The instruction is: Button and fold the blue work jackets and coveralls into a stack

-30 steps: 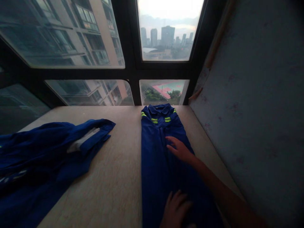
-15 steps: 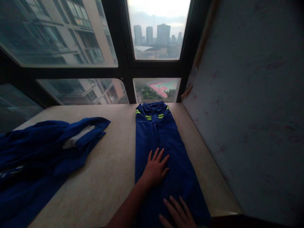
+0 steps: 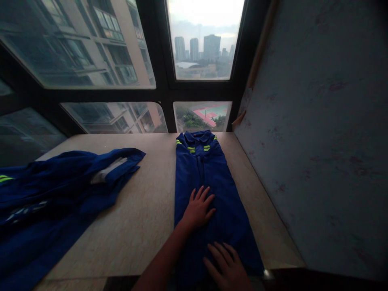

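A blue work jacket (image 3: pixel 209 173) with neon yellow stripes lies folded lengthwise on the beige table (image 3: pixel 145 218), collar toward the window. My left hand (image 3: pixel 198 208) rests flat on its middle, fingers spread. My right hand (image 3: pixel 228 268) lies flat on its near end, by the table's front edge. Neither hand grips anything.
A heap of crumpled blue work clothes (image 3: pixel 54 194) covers the table's left side. A grey wall (image 3: pixel 315 133) runs close along the right edge. Large dark-framed windows (image 3: pixel 163 87) stand behind the table.
A second ago my right hand was farther up the jacket and my left at its near end. They have swapped places; in the last half second both hands have barely shifted.
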Available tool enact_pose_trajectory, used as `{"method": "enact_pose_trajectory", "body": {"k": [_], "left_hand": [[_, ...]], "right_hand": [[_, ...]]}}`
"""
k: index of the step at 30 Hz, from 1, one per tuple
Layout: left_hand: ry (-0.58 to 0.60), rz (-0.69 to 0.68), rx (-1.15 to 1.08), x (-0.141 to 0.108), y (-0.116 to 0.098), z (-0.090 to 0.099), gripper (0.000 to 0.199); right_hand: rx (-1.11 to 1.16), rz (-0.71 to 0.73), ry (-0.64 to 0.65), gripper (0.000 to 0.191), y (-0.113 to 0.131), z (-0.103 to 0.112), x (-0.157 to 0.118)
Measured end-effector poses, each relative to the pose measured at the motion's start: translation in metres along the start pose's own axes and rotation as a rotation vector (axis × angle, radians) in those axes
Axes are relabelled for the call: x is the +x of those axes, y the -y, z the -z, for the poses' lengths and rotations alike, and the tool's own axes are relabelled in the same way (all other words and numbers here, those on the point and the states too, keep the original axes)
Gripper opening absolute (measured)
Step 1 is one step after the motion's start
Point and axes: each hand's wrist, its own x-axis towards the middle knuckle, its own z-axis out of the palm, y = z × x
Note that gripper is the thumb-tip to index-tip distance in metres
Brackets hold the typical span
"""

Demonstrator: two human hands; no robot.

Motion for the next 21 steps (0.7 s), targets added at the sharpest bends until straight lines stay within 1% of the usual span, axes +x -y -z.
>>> {"method": "enact_pose_trajectory", "body": {"k": [3, 5, 8, 10, 13, 15, 18, 19, 21], "left_hand": [[0.000, 0.003, -0.012, 0.000, 0.000, 0.000, 0.053], [0.015, 0.005, -0.022, 0.000, 0.000, 0.004, 0.053], [0.064, -0.011, -0.027, 0.001, 0.003, 0.015, 0.050], [0.065, -0.034, -0.020, 0.001, 0.006, 0.024, 0.044], [0.025, -0.078, 0.008, -0.004, 0.013, 0.032, 0.040], [0.039, -0.104, 0.021, -0.012, 0.015, 0.030, 0.042], [0.065, -0.116, 0.009, -0.026, 0.015, 0.019, 0.049], [0.064, -0.113, -0.010, -0.030, 0.014, 0.015, 0.051], [0.056, -0.103, -0.107, -0.035, 0.017, 0.012, 0.051]], "right_hand": [[0.002, -0.041, -0.023, 0.025, 0.005, -0.007, -0.001], [0.021, -0.074, -0.064, 0.025, 0.007, -0.010, -0.002], [0.076, -0.108, -0.103, 0.022, 0.006, -0.011, -0.003], [0.108, -0.091, -0.061, 0.019, 0.004, -0.006, -0.002], [0.168, -0.019, 0.096, 0.021, -0.003, 0.011, 0.009], [0.272, 0.037, 0.289, 0.025, -0.012, 0.031, 0.025], [0.476, 0.070, 0.607, 0.024, -0.030, 0.065, 0.058], [0.535, 0.073, 0.677, 0.024, -0.038, 0.075, 0.071], [0.627, 0.075, 0.771, 0.026, -0.056, 0.090, 0.100]]}}
